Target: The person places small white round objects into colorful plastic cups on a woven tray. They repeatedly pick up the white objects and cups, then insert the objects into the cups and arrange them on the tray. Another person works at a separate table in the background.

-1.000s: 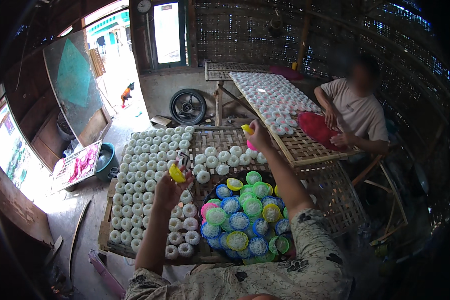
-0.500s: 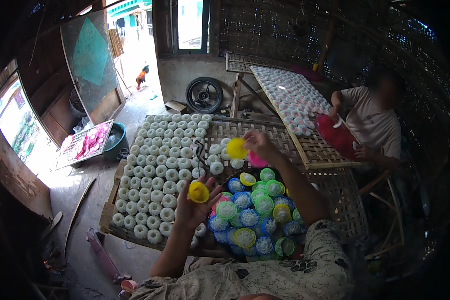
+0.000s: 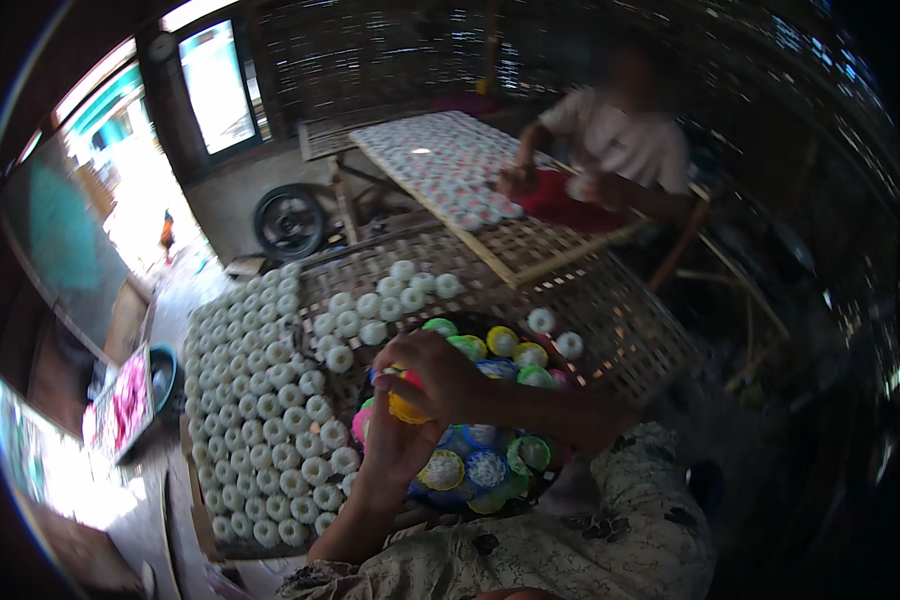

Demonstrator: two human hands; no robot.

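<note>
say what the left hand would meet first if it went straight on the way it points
Most likely the right hand, bent over the yellow cup that sits between it and the left hand; they overlap here, so depth is unclear.

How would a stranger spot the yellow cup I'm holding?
Find the woven tabletop with white rings, then the heap of colourful cups at its near edge. Over the heap's left side, the left hand and right hand are at the yellow cup; other yellow ones lie heaped.

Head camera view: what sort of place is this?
Probably a small rustic food workshop: rows of white, ring-shaped pieces sit on a brown woven-bamboo rack, beside a pile of round blue, green and yellow plastic cups with white filling.
</note>
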